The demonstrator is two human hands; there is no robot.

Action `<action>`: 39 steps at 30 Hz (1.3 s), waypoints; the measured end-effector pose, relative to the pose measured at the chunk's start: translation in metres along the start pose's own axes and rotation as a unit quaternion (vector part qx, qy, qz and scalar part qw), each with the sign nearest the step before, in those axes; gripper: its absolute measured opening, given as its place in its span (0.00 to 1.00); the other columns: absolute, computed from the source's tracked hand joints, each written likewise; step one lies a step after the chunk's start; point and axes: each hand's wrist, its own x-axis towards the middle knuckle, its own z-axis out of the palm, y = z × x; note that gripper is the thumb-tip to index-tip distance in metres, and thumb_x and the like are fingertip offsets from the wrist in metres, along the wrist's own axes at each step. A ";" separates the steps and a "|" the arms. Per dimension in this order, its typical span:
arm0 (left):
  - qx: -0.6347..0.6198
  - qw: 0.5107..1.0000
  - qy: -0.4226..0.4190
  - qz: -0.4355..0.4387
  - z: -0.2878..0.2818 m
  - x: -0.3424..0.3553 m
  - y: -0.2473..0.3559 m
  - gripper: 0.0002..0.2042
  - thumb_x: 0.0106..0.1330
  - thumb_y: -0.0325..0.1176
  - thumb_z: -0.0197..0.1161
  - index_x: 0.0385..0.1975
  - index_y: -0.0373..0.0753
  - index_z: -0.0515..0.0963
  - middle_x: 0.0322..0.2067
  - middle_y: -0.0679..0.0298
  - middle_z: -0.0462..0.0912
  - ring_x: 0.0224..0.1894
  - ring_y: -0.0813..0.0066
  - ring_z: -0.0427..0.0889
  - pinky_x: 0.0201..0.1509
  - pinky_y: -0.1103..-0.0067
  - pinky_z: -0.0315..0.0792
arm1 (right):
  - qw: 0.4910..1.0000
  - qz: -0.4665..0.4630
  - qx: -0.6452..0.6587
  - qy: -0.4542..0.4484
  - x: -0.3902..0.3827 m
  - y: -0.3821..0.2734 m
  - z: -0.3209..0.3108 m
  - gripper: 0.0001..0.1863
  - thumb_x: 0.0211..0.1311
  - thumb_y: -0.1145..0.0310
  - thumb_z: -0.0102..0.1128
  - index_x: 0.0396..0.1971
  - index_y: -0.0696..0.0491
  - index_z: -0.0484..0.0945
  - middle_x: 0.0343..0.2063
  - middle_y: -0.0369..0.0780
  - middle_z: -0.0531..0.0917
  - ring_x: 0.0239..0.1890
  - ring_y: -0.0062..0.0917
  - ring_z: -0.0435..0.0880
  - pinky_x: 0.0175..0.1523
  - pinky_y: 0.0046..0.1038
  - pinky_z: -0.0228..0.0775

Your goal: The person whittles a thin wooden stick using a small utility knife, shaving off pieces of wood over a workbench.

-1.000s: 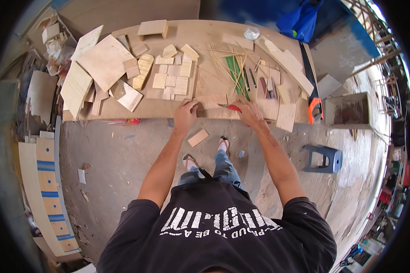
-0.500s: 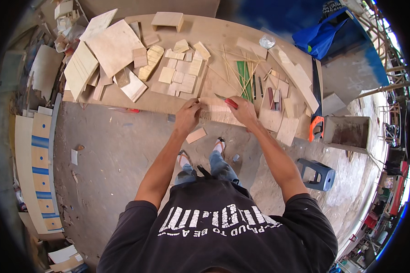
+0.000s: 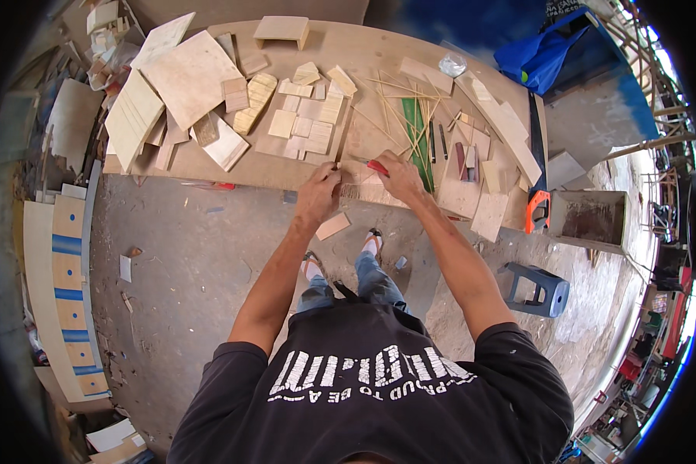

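My right hand (image 3: 402, 179) is closed around a red-handled knife (image 3: 377, 167) over the near edge of the wooden workbench (image 3: 370, 138). The thin blade points left, toward my other hand. At the same edge, my left hand (image 3: 319, 190) has its fingers pinched together with the tips at the bench edge. What lies in that pinch, if anything, is too small to name. Just beyond the left hand, small wooden blocks (image 3: 303, 128) lie grouped on a flat board. To the right of the knife, thin wooden sticks (image 3: 392, 124) lie scattered across a green strip (image 3: 414, 131).
Larger wood panels (image 3: 189, 77) are piled at the bench's left. A handsaw with an orange handle (image 3: 537, 213) hangs off its right end, near an open box (image 3: 590, 219). A blue-grey stool (image 3: 541, 291) stands on the floor, and a wood offcut (image 3: 333, 226) lies near my feet.
My right hand has moved left with the knife, bringing the blade closer to my left hand. My left hand stays at almost the same spot, still pinched.
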 end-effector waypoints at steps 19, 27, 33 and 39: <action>0.073 0.996 0.028 -0.042 0.012 -0.013 0.006 0.10 0.60 0.30 0.64 0.40 0.38 0.82 0.45 0.63 0.79 0.46 0.60 0.80 0.42 0.66 0.79 | 0.991 -0.081 -0.096 -0.051 -0.010 0.007 -0.003 0.09 0.57 0.76 0.58 0.39 0.55 0.75 0.43 0.40 0.78 0.39 0.42 0.85 0.40 0.43 0.78; 0.085 0.994 0.003 -0.068 0.008 -0.008 0.012 0.11 0.60 0.31 0.65 0.42 0.41 0.81 0.45 0.63 0.80 0.46 0.59 0.79 0.43 0.66 0.79 | 0.999 -0.032 -0.039 0.008 -0.001 0.012 0.006 0.11 0.56 0.72 0.61 0.40 0.54 0.77 0.41 0.41 0.79 0.40 0.44 0.83 0.42 0.43 0.77; 0.053 0.990 0.026 -0.125 0.010 -0.001 0.023 0.10 0.61 0.31 0.64 0.43 0.43 0.81 0.40 0.61 0.81 0.46 0.57 0.80 0.43 0.64 0.78 | 0.999 -0.029 -0.040 -0.012 0.009 0.001 0.009 0.09 0.57 0.72 0.61 0.39 0.54 0.78 0.40 0.42 0.80 0.41 0.44 0.83 0.44 0.44 0.76; 0.056 0.959 0.048 -0.273 0.023 0.006 0.038 0.07 0.62 0.34 0.64 0.36 0.41 0.82 0.36 0.56 0.82 0.40 0.53 0.83 0.42 0.62 0.77 | 0.998 -0.012 -0.059 -0.026 0.008 0.000 0.011 0.11 0.57 0.72 0.61 0.42 0.53 0.79 0.42 0.41 0.80 0.43 0.43 0.83 0.45 0.44 0.75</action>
